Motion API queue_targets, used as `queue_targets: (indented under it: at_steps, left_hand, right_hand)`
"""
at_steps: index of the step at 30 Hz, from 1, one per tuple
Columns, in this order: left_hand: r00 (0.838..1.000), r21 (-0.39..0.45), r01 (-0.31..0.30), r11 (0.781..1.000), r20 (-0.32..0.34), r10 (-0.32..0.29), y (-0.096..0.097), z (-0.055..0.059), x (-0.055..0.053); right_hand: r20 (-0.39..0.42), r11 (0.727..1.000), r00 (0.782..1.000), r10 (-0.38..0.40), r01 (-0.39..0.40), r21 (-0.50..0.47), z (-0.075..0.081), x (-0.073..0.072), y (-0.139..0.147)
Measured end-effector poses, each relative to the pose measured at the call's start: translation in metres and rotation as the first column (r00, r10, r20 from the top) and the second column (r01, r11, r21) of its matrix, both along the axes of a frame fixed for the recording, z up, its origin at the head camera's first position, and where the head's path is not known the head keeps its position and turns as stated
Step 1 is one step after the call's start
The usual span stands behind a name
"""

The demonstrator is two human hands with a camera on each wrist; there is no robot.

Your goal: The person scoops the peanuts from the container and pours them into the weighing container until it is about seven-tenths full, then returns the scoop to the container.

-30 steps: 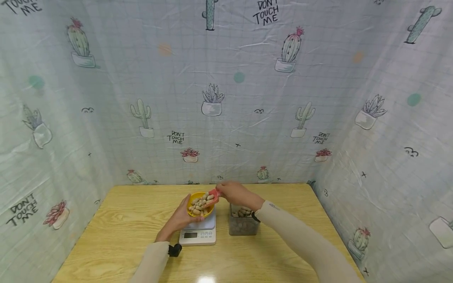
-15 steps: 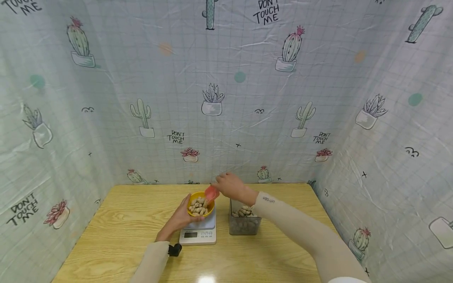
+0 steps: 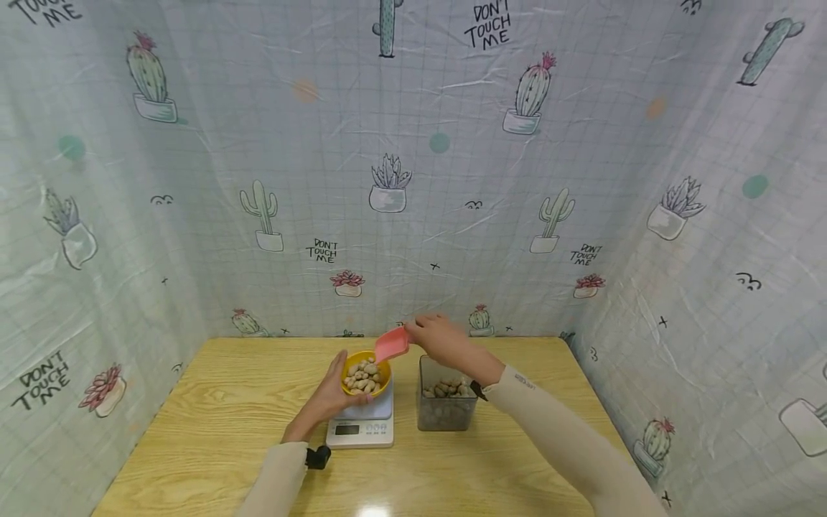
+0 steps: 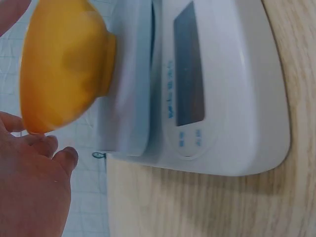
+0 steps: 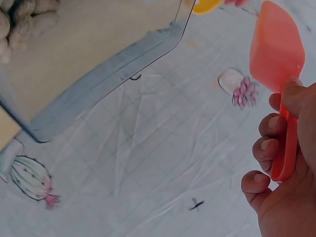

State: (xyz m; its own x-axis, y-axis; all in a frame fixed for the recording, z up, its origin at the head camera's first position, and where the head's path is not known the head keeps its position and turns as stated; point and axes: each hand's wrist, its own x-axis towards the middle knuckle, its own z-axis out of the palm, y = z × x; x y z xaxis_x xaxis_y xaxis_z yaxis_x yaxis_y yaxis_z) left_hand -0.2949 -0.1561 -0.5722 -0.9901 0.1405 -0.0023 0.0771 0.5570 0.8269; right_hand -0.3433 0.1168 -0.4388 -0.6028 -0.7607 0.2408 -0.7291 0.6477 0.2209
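On the white kitchen scale [image 3: 352,439] sits a yellow bowl [image 4: 64,59] with several peanuts [image 3: 364,378] in it. My left hand [image 3: 329,395] holds the bowl, thumb on the near side and fingers around the left. Its base touches the scale's plate in the left wrist view. My right hand [image 3: 441,342] grips the handle of a coral-red scoop [image 5: 277,47], raised above the bowl's right rim. Tilted toward the bowl, the scoop shows no peanuts on its visible surface. Right of the scale stands a clear grey container [image 3: 444,420], partly filled with peanuts [image 3: 446,388].
The wooden table [image 3: 213,409] extends left and right of the scale and container. A cactus-print curtain [image 3: 413,273] hangs behind the table and along both sides. My right forearm reaches over the table close to the container's right side.
The scoop held peanuts over the bowl a second ago; it tipped, and they dropped in. Now the right hand has lifted the scoop and drawn it slightly right. The left hand stays on the bowl.
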Motion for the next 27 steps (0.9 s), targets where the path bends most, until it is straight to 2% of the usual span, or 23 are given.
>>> queue_targets:
  at_steps: [5, 9, 17, 23, 27]
  left_hand:
    - [0.999, -0.033, 0.003, 0.999, -0.035, -0.004, -0.002, 0.006, 0.003]
    - [0.997, -0.064, 0.010, 0.998, -0.075, -0.015, -0.002, 0.015, 0.007]
    - [0.990, -0.061, -0.008, 0.998, -0.138, 0.000, 0.000, 0.036, 0.019]
    - [0.977, -0.068, 0.016, 0.998, -0.210, -0.030, 0.002, 0.047, 0.024]
    - [0.973, -0.095, 0.022, 0.995, -0.228, -0.044, 0.003, 0.055, 0.029]
  right_hand:
    - [-0.001, 0.988, 1.000, 0.030, -0.029, -0.151, -0.004, 0.003, 0.020]
    - [-0.003, 0.976, 0.999, 0.035, -0.035, -0.217, -0.010, 0.009, 0.040]
    - [0.001, 0.954, 0.999, -0.055, 0.052, -0.297, -0.020, 0.028, 0.079]
    - [-0.034, 0.947, 0.997, -0.071, 0.057, -0.316, -0.031, 0.041, 0.102]
    - [-0.006, 0.950, 0.994, -0.107, 0.100, -0.296, -0.038, 0.049, 0.113]
